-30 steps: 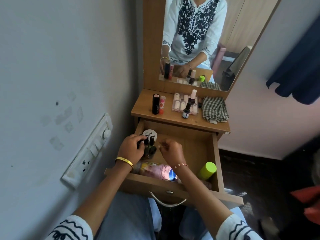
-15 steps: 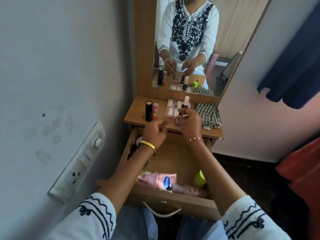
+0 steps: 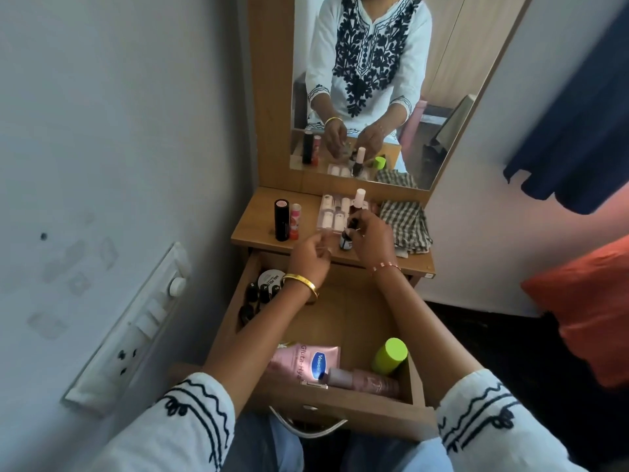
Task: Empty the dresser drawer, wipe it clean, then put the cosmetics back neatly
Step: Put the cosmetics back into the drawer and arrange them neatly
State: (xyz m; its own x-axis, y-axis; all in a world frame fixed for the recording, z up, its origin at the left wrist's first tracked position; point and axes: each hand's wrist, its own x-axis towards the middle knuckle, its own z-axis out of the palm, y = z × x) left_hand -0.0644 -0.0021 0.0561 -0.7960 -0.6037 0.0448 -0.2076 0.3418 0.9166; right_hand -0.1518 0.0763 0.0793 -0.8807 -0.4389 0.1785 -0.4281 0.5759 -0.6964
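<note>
The dresser drawer (image 3: pixel 343 400) stands pulled open. At its back left are several dark nail polish bottles (image 3: pixel 253 296) and a round white-lidded jar (image 3: pixel 270 278). Near its front lie a pink Vaseline tube (image 3: pixel 308 361), a pink bottle (image 3: pixel 364 381) and a green-capped bottle (image 3: pixel 389 356). My right hand (image 3: pixel 372 238) is over the dresser top (image 3: pixel 252 229) and pinches the black cap of a small dark bottle (image 3: pixel 352 224). My left hand (image 3: pixel 308 257), fingers curled, seems to pinch a small pale item; motion blur hides it.
On the dresser top stand a black tube (image 3: pixel 281 219), a pink lip balm (image 3: pixel 295 221), a clear box of small bottles (image 3: pixel 335 212), a white-capped bottle (image 3: pixel 359 199), a labelled dark bottle (image 3: pixel 346 243) and a checked cloth (image 3: pixel 405 223). A switch panel (image 3: pixel 136 328) is on the left wall.
Both hands have risen out of the drawer to the dresser top. The right hand now pinches a small bottle by the clear box; the left has followed beside it.
</note>
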